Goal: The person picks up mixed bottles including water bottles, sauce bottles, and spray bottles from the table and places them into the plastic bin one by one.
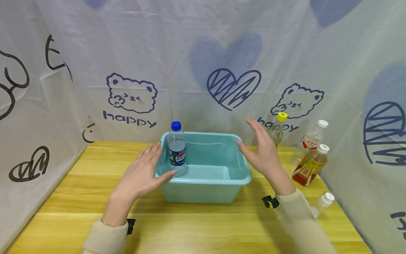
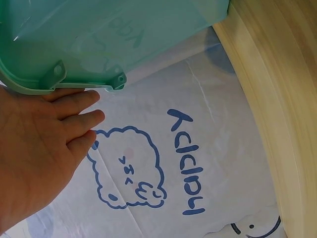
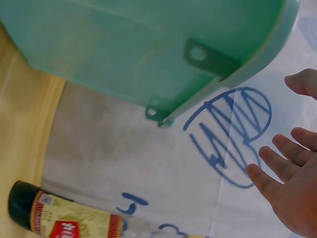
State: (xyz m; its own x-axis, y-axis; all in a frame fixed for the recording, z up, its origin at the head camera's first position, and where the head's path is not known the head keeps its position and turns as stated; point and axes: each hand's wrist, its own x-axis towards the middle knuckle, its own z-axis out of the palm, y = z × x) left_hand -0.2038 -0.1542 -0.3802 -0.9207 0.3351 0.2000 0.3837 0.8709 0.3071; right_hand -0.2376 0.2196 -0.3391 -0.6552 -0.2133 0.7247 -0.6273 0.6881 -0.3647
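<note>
A light blue-green plastic basin [image 1: 203, 192] stands on the table, and inside it at the left a Pepsi bottle [image 1: 177, 155] with a blue cap stands upright. My left hand [image 1: 139, 176] rests at the basin's left rim, its fingers straight along the outside and the thumb over the front corner. In the left wrist view those fingers [image 2: 77, 106] lie against the rim's underside. My right hand [image 1: 263, 153] is raised beside the right rim with fingers spread and nothing held; the right wrist view shows a gap between it and the basin [image 3: 124, 49].
Several bottles stand at the table's right: a yellow-capped one [image 1: 277, 131] behind my right hand, a white-capped clear one [image 1: 312, 137], one with a yellow label [image 1: 309, 167], and a small clear one [image 1: 323, 204] near the right edge. Printed cloth [image 1: 184, 88] hangs behind the table.
</note>
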